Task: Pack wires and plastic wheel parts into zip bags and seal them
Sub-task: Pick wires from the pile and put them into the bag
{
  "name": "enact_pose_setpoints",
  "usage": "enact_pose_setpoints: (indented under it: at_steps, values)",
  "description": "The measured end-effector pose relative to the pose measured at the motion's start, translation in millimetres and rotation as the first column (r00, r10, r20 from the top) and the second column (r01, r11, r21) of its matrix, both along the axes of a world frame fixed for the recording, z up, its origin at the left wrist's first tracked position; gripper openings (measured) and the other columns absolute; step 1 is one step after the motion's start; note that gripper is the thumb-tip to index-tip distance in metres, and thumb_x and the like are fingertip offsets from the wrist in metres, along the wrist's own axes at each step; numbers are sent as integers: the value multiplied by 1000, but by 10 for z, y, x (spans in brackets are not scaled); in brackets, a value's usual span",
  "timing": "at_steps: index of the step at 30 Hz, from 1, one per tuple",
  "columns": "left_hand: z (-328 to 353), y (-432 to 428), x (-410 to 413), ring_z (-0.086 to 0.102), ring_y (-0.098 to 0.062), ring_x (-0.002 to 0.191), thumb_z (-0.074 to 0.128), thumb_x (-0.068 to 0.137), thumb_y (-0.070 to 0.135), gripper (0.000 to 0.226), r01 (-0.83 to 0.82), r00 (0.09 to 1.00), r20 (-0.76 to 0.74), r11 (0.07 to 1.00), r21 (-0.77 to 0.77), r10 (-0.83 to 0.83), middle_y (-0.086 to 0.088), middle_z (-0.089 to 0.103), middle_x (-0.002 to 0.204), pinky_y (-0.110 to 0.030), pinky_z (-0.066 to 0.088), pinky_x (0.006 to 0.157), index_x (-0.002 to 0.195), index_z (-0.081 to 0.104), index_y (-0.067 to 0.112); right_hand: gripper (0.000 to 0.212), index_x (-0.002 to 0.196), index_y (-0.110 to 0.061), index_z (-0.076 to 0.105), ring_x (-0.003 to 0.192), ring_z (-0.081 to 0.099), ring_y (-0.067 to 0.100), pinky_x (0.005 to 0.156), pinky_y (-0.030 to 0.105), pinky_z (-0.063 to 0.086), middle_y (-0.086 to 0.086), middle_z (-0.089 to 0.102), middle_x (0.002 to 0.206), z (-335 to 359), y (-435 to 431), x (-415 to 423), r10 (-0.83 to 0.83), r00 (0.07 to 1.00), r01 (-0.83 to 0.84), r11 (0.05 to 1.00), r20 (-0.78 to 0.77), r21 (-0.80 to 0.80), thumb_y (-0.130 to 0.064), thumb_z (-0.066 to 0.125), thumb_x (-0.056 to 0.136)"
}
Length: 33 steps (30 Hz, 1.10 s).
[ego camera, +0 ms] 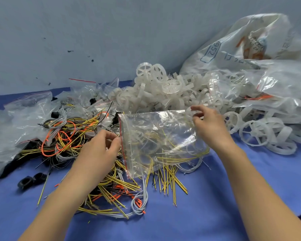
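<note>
The person holds 1 zip bag (162, 141) above the wire heap (87, 146): the left hand (101, 150) pinches its red zip edge, the right hand (208, 122) pinches the far end. Wheel parts and wires seem to show through it; its seal cannot be judged. The wheel pile (163, 91) looks mostly unpacked, so much remains.

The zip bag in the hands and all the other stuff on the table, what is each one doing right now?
zip bag: held up between both hands, red strip edge on the left, wires and wheels seen through it.
left hand: pinches the bag's red strip edge.
right hand: pinches the bag's far corner.
wire pile: loose and tangled on the blue cloth.
white wheels: heaped, unpacked.
big plastic sack: crumpled, leaning on the wall.
black rings: lying loose.
</note>
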<state>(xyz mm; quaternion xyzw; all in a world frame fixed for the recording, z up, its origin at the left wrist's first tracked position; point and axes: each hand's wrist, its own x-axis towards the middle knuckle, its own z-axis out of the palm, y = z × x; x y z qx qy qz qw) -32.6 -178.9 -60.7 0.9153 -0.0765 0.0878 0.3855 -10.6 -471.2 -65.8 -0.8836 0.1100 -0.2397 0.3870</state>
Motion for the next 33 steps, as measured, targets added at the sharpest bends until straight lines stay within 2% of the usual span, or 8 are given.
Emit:
enact_pose_setpoints:
  at_steps: [3, 13, 16, 19, 22, 25, 30, 33]
  values:
    - [26, 15, -147, 57, 1, 60, 53, 92, 42, 17, 164, 981, 76, 971, 174, -179, 18, 63, 69, -15, 39, 53, 82, 58, 31, 34, 130, -19, 60, 104, 60, 21, 87, 36, 49, 3, 64, 121, 22, -21, -4, -4, 1000, 4, 999, 11, -32, -14, 45, 100]
    - [-45, 180, -481, 53, 1, 63, 37, 87, 63, 25, 450, 885, -73, 805, 388, -460, 28, 60, 85, -14, 36, 52, 92, 53, 44, 39, 110, -23, 64, 84, 63, 17, 85, 46, 54, 3, 70, 103, 101, -236, 37, -103, 991, 58, 905, 83, 422, -6, 34, 93]
    - [-89, 78, -540, 53, 7, 75, 35, 88, 64, 25, 428, 883, -12, 794, 432, -469, 30, 56, 93, -15, 42, 61, 98, 51, 47, 31, 118, -23, 64, 76, 64, 12, 73, 34, 57, -2, 69, 104, 152, -91, -17, -100, 987, 63, 958, 122, 280, -14, 42, 97]
    - [-97, 4, -538, 54, 5, 80, 29, 90, 64, 30, 401, 889, 12, 790, 464, -458, 27, 57, 91, -22, 47, 68, 99, 50, 44, 25, 123, -25, 62, 79, 60, -7, 65, 11, 49, -8, 66, 110, 253, 360, -110, 238, 965, -240, 971, 109, 10, -29, 52, 101]
    - [-44, 121, -368, 56, -5, 64, 35, 92, 54, 30, 213, 954, 111, 890, 403, -279, 14, 60, 68, -36, 49, 62, 86, 55, 31, 55, 136, -29, 52, 99, 58, 2, 87, 28, 53, -6, 57, 123, 182, 1009, -220, 494, 861, -507, 818, -121, -272, -61, 52, 91]
    - [-47, 307, -180, 54, -9, 51, 42, 94, 37, 24, 39, 990, 119, 944, 326, -82, 5, 58, 56, -37, 44, 49, 75, 53, 29, 80, 147, -25, 33, 119, 49, 24, 97, 46, 43, 5, 46, 130, 6, 1499, -274, 397, 904, -425, 795, -158, -432, -77, 38, 86]
    - [-144, 460, 21, 59, -17, 63, 40, 98, 36, 28, -91, 994, 78, 956, 278, 72, 3, 65, 67, -42, 50, 64, 82, 59, 25, 68, 152, -14, 19, 121, 45, 33, 95, 46, 40, 14, 44, 134, -188, 1655, -192, 220, 946, -310, 834, -240, -457, -39, 50, 97]
    - [-133, 477, 111, 59, -16, 61, 42, 99, 38, 25, -133, 986, 133, 960, 245, 103, 3, 64, 65, -41, 50, 62, 83, 58, 27, 44, 142, -15, 39, 104, 59, 31, 84, 44, 51, 11, 55, 124, -109, 1527, -122, 244, 946, -310, 875, -212, -373, -16, 47, 99]
